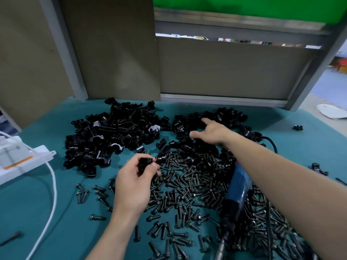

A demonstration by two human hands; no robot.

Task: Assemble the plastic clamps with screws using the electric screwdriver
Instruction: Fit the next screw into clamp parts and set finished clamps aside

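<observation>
Pinching a small black plastic clamp half [145, 162] in my left hand [134, 184], I stretch my right hand [210, 131], fingers spread and empty, toward the far-edge clamp pile [221, 117] for its mate, blue electric screwdriver [238, 186] parked on the black flanged screws [187, 184].

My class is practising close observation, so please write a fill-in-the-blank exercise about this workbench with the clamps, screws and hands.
1. The left hand holds a black plastic ____.
2. The right hand reaches, fingers spread and holding nothing, over the far ____ of clamps.
3. The electric screwdriver with the ____ body lies on the loose screws.
4. The table has a ____ cover.

Missing words: clamp; pile; blue; teal
</observation>
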